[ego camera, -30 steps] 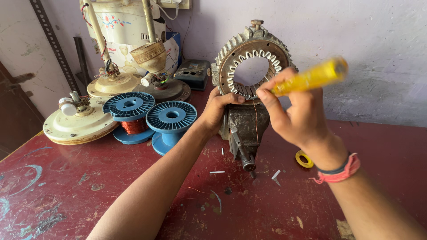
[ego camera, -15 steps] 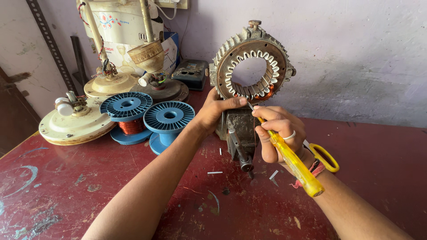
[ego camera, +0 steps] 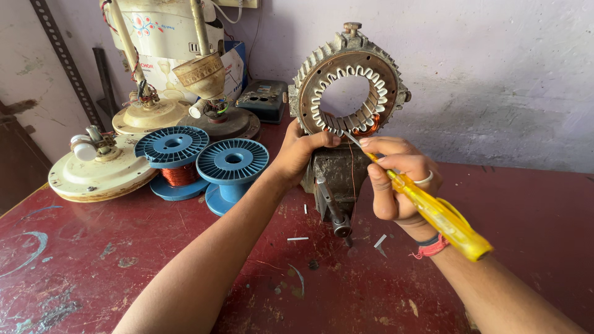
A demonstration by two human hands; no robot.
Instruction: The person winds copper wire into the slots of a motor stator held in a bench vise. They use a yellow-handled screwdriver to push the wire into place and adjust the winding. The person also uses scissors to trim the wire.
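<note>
Gripping the lower rim of the round grey metal stator ring (ego camera: pixel 350 83), left hand (ego camera: pixel 300 154) has fingers clenched on it. The ring stands upright in a small bench vise (ego camera: pixel 334 176) on the red worktable (ego camera: pixel 124 260). Right hand (ego camera: pixel 396 179) grasps a yellow-handled tool (ego camera: pixel 436 213), tip at the ring's copper windings.

Dull metal stator (ego camera: pixel 348 80), scuffed red table (ego camera: pixel 154 260)
</note>
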